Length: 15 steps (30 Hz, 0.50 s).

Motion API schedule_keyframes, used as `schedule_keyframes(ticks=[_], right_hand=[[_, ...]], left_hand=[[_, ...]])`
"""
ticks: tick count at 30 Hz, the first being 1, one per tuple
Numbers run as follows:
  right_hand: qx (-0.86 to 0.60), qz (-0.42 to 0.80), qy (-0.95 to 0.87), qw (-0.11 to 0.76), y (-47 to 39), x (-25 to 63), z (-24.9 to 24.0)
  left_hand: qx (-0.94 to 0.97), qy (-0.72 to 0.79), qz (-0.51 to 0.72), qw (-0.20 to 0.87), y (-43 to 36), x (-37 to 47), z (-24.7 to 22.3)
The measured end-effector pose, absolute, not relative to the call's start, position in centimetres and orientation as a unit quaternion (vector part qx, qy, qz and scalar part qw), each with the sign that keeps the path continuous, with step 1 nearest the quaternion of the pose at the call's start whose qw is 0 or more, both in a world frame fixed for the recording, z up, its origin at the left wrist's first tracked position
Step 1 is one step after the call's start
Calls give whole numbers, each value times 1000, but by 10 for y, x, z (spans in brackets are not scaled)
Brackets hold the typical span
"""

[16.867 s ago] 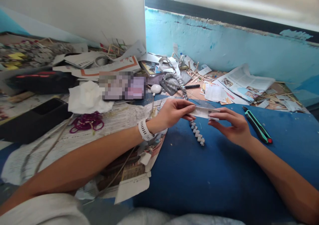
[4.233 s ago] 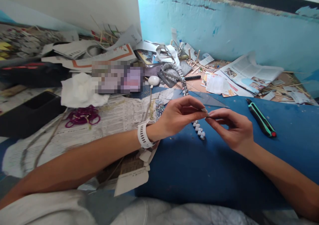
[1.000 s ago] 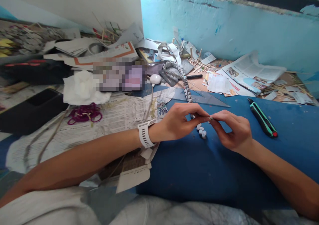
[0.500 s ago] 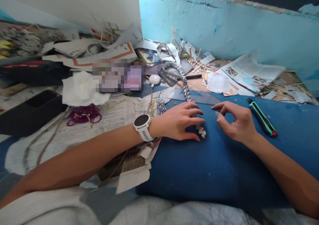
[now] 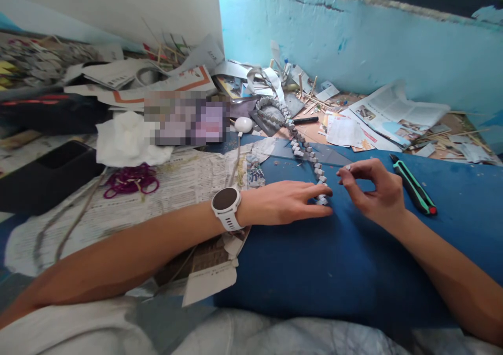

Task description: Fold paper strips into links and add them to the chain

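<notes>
A zigzag chain of folded paper [image 5: 318, 172] runs down the blue tabletop from a coiled part at the back. Its near end lies between the thumb and index finger of my left hand [image 5: 288, 200], closed on it; the other fingers hide part of the chain. To the right, my right hand [image 5: 375, 187] is raised slightly with thumb and index finger pinched on a small whitish piece of folded paper [image 5: 348, 168]. That piece is apart from the chain and mostly covered by the fingertips.
A green-and-black utility knife [image 5: 414, 184] lies right of my right hand. Behind are a clear ruler [image 5: 314, 153], a black pen [image 5: 305, 120], wooden sticks and paper scraps. Newspaper [image 5: 188, 179], purple cord [image 5: 131, 181] and a black case [image 5: 49, 179] are on the left.
My left hand has lowered and its fingers have closed in on the chain's end. More of the chain shows, stretching down to the fingers. My right thumb and index finger are pinched tighter.
</notes>
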State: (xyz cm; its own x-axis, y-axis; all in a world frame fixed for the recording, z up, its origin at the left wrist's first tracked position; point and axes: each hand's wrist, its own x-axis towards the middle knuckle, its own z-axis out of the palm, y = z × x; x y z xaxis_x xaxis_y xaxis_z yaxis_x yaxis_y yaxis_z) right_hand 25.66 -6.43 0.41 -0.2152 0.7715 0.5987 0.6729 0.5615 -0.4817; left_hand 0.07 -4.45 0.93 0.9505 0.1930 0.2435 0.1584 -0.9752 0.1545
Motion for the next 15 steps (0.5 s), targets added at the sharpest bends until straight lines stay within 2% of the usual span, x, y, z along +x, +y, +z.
schedule_keyframes(ticks=[5, 9, 12, 15], right_hand=[[-460, 49, -771, 437, -56, 259, 2], [-342, 59, -832, 433, -50, 264, 6], [-268, 119, -875, 384, -51, 265, 11], [-237, 186, -906, 298, -54, 263, 16]], left_hand=[[972, 51, 174, 149, -47, 3, 7], [953, 0, 208, 218, -51, 7, 6], [937, -19, 215, 276, -54, 10, 8], [916, -33, 214, 338, -58, 13, 10]])
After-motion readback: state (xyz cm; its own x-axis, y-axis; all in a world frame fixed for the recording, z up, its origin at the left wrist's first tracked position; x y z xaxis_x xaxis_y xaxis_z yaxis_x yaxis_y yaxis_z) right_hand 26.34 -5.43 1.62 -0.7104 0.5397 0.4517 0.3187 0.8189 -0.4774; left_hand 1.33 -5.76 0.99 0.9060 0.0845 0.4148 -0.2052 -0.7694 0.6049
